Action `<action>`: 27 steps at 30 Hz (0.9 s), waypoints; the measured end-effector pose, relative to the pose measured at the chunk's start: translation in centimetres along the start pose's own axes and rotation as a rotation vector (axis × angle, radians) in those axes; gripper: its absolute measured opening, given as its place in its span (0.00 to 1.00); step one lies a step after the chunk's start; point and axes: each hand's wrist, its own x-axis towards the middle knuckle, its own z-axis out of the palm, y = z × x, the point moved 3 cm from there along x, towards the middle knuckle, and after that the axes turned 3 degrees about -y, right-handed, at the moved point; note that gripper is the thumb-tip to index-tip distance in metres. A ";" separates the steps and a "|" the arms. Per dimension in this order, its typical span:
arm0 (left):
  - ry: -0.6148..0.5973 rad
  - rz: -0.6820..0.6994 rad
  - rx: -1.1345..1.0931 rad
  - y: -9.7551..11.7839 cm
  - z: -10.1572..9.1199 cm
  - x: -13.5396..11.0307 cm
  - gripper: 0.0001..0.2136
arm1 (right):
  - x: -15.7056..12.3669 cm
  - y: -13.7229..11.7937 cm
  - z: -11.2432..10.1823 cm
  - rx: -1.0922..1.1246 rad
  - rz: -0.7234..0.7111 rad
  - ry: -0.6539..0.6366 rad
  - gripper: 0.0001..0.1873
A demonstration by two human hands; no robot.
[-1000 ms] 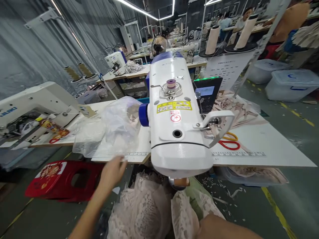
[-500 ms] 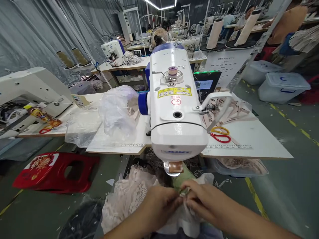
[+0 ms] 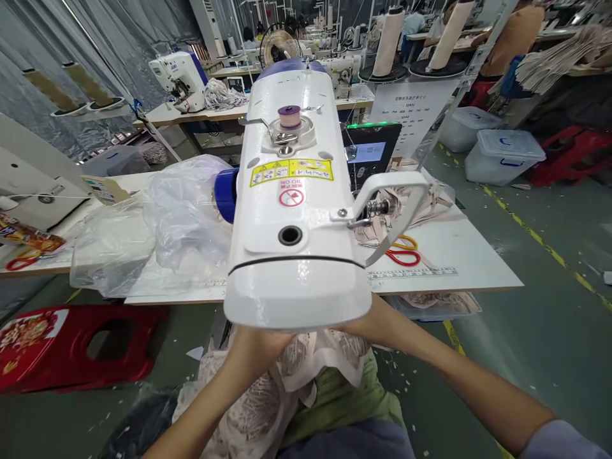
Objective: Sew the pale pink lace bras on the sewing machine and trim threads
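A white sewing machine (image 3: 291, 210) fills the middle of the view, its head end toward me. My left hand (image 3: 255, 347) and my right hand (image 3: 370, 322) both reach under that end, and the machine hides their fingers. Pale pink lace fabric (image 3: 268, 395) is bunched just below my hands, over my lap. Both hands lie against this fabric, but the grip is out of sight.
Clear plastic bags (image 3: 157, 229) lie on the white table (image 3: 459, 255) left of the machine. Red and yellow scissors (image 3: 404, 252) sit on its right. A red stool (image 3: 71, 338) lies on the floor at left. Storage bins (image 3: 502, 156) and other workstations stand beyond.
My view dropped and moved closer to the machine. Both hands rose from the lace in my lap to under the machine's head, where their fingers are now hidden.
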 end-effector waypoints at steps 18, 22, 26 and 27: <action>0.054 -0.032 0.030 -8.4 -0.8 -0.4 0.16 | 0.6 -1.0 -1.3 -0.024 -0.005 0.048 0.20; 0.040 -0.017 0.077 -8.8 -0.8 -0.3 0.20 | 0.8 -0.5 -1.4 -0.027 0.025 0.062 0.20; -0.046 0.025 0.129 -8.7 -0.9 -0.3 0.25 | 1.1 1.7 -0.9 0.044 0.071 0.104 0.22; -0.059 0.049 0.157 -8.6 -1.0 -0.3 0.24 | 1.1 2.7 -0.6 0.087 0.075 0.125 0.25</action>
